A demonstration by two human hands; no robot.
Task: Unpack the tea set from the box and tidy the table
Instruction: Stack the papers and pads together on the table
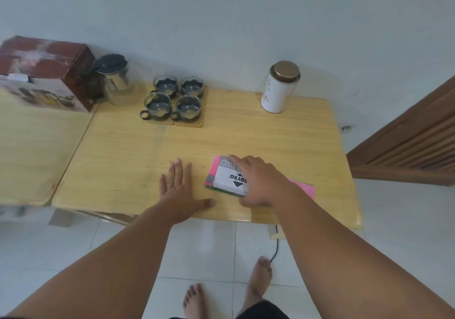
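Right hand (258, 180) rests palm-down on a packaged scouring pad (227, 179), fingers spread over its white label; whether the fingers actually grip the pack cannot be told from this angle. A pink sheet (304, 187) shows under the wrist, possibly part of the same pack. Left hand (181, 190) lies flat and open on the wooden table (128, 151), holding nothing, just beside the pad. At the far edge stand the box (46, 74), the glass teapot (120, 82) touching it, and four glass cups (176, 98) grouped on wooden coasters (189, 122). A white tin (279, 87) stands well apart to the right.
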